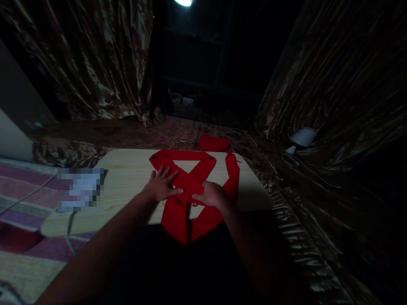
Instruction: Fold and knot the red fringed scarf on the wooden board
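A long red cloth band (174, 216) lies in folded, crossing loops on a pale wooden board (124, 169), its lower point hanging over the near edge. My left hand (160, 186) rests on the crossing with fingers spread and the palm down. Just right of it, my right hand (213, 195) has its fingers curled at the band, thumb pointing left; the fabric under the fingers is partly hidden. Between the hands, a small red loop or cord shows near the right thumb. At the right, one end of the band curves up towards the far edge.
Beyond the board sits another red cloth piece (214, 142). A pixelated flat object (81, 189) with a cable (69, 228) lies on the board's left. A white lamp (303, 136) with a cord stands at right. Patterned curtains (111, 55) hang behind, and a striped cover (19, 190) spreads left.
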### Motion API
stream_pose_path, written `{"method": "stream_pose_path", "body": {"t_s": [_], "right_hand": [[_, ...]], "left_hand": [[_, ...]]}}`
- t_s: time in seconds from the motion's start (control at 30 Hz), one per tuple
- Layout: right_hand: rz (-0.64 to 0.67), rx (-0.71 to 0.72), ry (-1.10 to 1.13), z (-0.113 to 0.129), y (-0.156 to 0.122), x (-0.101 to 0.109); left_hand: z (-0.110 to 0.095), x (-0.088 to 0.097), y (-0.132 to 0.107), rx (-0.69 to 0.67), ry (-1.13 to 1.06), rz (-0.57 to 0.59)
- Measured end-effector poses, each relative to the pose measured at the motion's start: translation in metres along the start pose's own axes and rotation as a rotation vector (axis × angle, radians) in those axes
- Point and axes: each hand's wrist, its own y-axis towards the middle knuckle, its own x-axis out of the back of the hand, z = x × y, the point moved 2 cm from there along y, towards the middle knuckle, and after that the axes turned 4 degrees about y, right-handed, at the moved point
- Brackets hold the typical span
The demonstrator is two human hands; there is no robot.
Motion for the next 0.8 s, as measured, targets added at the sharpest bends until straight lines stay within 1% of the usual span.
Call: {"method": "stream_pose_path", "body": {"t_s": [0.07,0.2,0.33,0.4,0.43,0.47,0.53,0.63,0.67,0.7,0.73,0.77,0.8], "right_hand": [[0.014,0.004,0.069,0.000,0.007,-0.005],[0.025,-0.017,0.446,-0.001,0.022,-0.005],[0.075,-0.037,0.821,0.001,0.033,0.011],[0.117,-0.041,0.928,0.000,0.035,0.021],[0.143,-0.048,0.935,-0.001,0.036,0.026],[0.171,-0.057,0.909,-0.004,0.036,0.030],[0.246,-0.076,0.764,-0.012,0.035,0.035],[0.400,-0.073,0.430,-0.022,0.030,0.042],[0.433,-0.069,0.295,-0.024,0.028,0.045],[0.431,-0.064,0.145,-0.025,0.024,0.049],[0.385,-0.060,-0.012,-0.023,0.021,0.054],[0.300,-0.052,-0.168,-0.020,0.016,0.059],[0.186,-0.037,-0.306,-0.015,0.011,0.064]], "left_hand": [[0.001,-0.001,0.001,0.000,-0.002,-0.004],[0.001,-0.002,0.002,0.013,-0.022,0.005],[0.001,-0.001,0.002,0.019,-0.053,0.014],[0.001,0.000,0.002,0.022,-0.065,0.013],[0.001,0.000,0.002,0.022,-0.068,0.012],[0.001,0.000,0.002,0.022,-0.068,0.011],[0.000,0.001,0.002,0.021,-0.066,0.018],[0.000,0.002,0.002,0.016,-0.062,0.037],[0.000,0.002,0.002,0.014,-0.061,0.040],[0.000,0.002,0.002,0.014,-0.062,0.042],[0.000,0.002,0.002,0.013,-0.062,0.042],[0.000,0.001,0.003,0.013,-0.063,0.041],[0.000,0.001,0.003,0.013,-0.063,0.038]]}}
